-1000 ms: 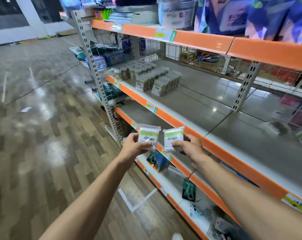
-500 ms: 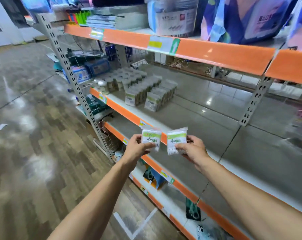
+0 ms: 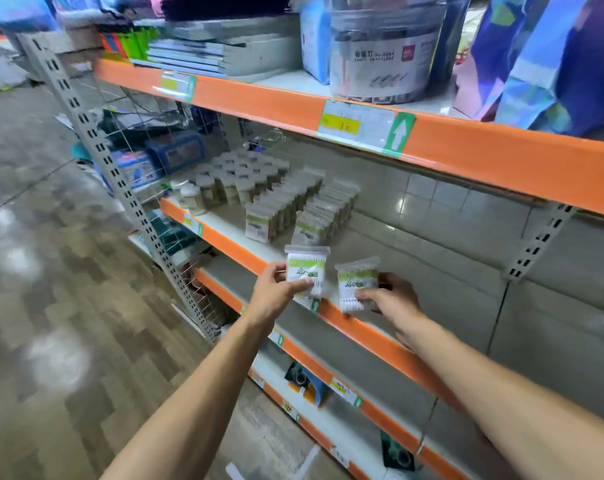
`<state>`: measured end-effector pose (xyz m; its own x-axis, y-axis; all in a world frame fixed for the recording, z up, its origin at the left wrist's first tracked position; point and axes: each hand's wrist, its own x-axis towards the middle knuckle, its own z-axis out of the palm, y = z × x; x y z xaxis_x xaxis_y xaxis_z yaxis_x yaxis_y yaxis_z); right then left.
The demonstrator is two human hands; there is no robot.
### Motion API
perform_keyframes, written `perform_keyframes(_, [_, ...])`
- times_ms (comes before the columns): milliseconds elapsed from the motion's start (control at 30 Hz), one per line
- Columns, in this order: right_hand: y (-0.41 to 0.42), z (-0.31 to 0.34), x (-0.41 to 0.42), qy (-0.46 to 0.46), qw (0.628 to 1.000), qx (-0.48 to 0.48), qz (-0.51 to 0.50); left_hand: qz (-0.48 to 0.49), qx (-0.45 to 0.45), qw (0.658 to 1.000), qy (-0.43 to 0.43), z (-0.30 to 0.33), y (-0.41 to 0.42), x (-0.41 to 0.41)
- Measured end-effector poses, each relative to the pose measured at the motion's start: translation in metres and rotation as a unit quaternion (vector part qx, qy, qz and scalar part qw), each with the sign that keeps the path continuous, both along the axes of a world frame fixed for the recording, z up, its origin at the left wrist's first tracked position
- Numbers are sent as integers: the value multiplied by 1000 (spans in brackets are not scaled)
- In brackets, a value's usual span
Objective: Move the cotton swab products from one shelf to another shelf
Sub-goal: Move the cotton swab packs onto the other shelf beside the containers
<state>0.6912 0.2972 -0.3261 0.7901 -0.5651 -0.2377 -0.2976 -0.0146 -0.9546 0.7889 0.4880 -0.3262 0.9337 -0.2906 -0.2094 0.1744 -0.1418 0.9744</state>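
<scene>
My left hand [image 3: 276, 294] grips a small clear pack of cotton swabs with a green label [image 3: 307, 270], held upright. My right hand [image 3: 390, 299] pinches a second, like pack [image 3: 357, 284], slightly tilted. Both packs hang just in front of the orange edge of the middle shelf [image 3: 363, 332]. Further back on that shelf stand two rows of the same packs [image 3: 304, 211] and several round swab jars [image 3: 238, 178].
Above runs an orange-edged upper shelf [image 3: 501, 157] with books, a big clear tub [image 3: 385, 53] and coloured bags. Lower shelves carry a few small carded items [image 3: 305, 381]. A grey perforated upright [image 3: 120, 188] stands at left, beside the wood-pattern floor.
The view has come closer to the shelving and risen. Both hands have carried their packs forward and up towards the middle shelf's front edge, and the stocked rows look nearer.
</scene>
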Motion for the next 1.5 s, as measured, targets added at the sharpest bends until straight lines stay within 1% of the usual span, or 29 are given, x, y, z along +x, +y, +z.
perform_keyframes(200, [4,2,28,-9,999,1,-48,-41,11,999,-33,-11,-7,58])
perform_keyframes(300, [11,2,45,-34,996,33,-77,-58,25,996,-55,-15,-6,90])
perform_keyframes(367, [16,-1,59,-40,994,15,-104,-74,47,993,-74,-15,-6,110])
perform_keyframes(433, [20,-4,70,-38,993,-6,-115,-88,52,992,-72,-17,-8,126])
perform_keyframes(567, [27,-13,85,-31,989,-3,-142,-114,58,988,-82,-23,-12,152])
perform_keyframes(800, [34,-23,93,-5,980,-5,-197,-155,50,979,-125,-34,-17,162])
perform_keyframes(1000, [32,-21,99,8,971,-29,-238,-180,93,962,-184,-37,-16,161])
perform_keyframes(1267, [20,-16,110,-8,961,-56,-269,-203,116,956,-176,-33,-10,164])
perform_keyframes(1500, [-10,-18,128,-7,952,-100,-291,-206,147,951,-178,-34,1,163])
